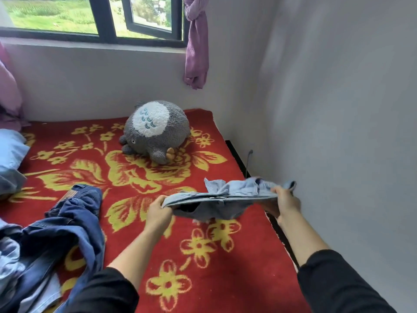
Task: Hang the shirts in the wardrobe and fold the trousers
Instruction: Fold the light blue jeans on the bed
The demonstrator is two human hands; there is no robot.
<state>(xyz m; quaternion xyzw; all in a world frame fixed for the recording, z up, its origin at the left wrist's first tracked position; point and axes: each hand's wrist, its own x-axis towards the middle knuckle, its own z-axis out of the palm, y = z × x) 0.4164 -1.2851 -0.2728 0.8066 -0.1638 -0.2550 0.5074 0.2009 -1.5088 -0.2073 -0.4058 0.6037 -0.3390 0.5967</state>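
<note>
The left hand [159, 212] and right hand [285, 203] each grip one end of a light blue denim garment [222, 197], holding it bunched and level above the red flowered blanket [203, 256] on the bed. Dark blue jeans [67, 227] lie crumpled to the left. A grey plush toy [155, 131] sits beyond, near the wall.

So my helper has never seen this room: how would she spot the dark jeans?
Find the red blanket with yellow flowers. The dark jeans lie crumpled on its near left side, untouched. They are deep blue, unlike the pale denim garment held in both hands.
</note>
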